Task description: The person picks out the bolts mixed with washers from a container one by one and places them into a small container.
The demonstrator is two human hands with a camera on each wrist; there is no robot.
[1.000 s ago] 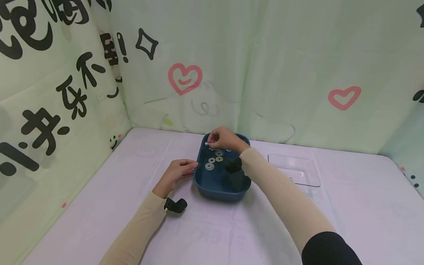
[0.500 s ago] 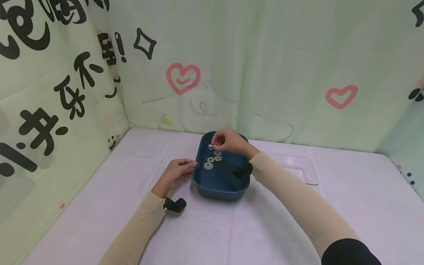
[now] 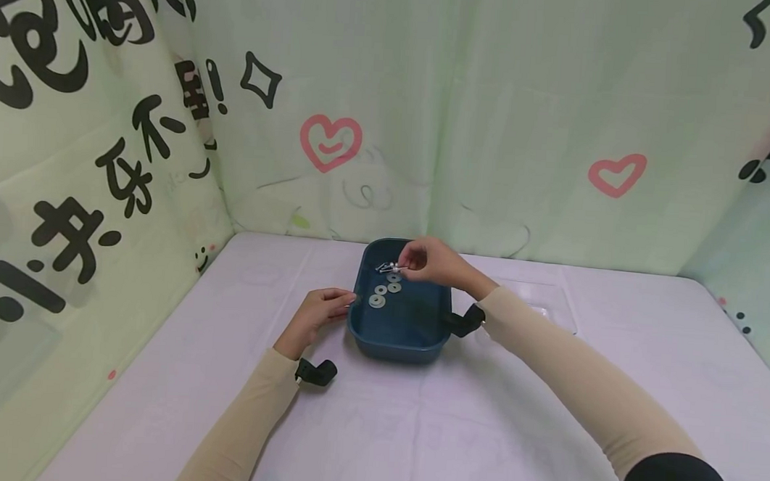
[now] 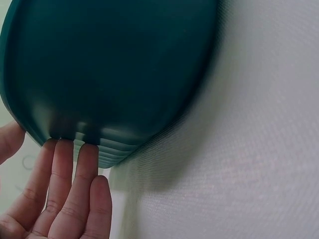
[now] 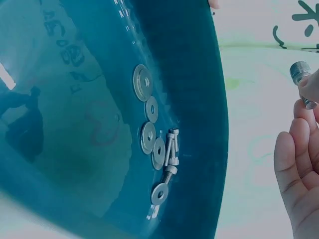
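In the head view a dark blue tub (image 3: 399,352) stands on the table, with my left hand (image 3: 319,313) at its left side. The left wrist view shows that hand's straight fingers (image 4: 62,169) against the outer wall and its thumb (image 4: 11,139) at the rim. Over the tub's far part, my right hand (image 3: 437,263) pinches a socket head screw (image 5: 300,71) between thumb and fingers, its knurled head uncovered. Below in the tub lie several flat washers (image 5: 148,138) in a line, beside a small heap of screws (image 5: 172,149). One washer (image 5: 159,194) lies by that heap.
A clear plastic box (image 3: 567,308) stands right of the tub, partly behind my right forearm. The white table (image 3: 375,429) ends at a pale printed curtain (image 3: 495,130). Dark cameras sit on both wrists.
My right hand has moved to the right from the tub's far left, with the screw in its fingers. The screw heap behind it now shows more. My left hand has stayed at the tub.
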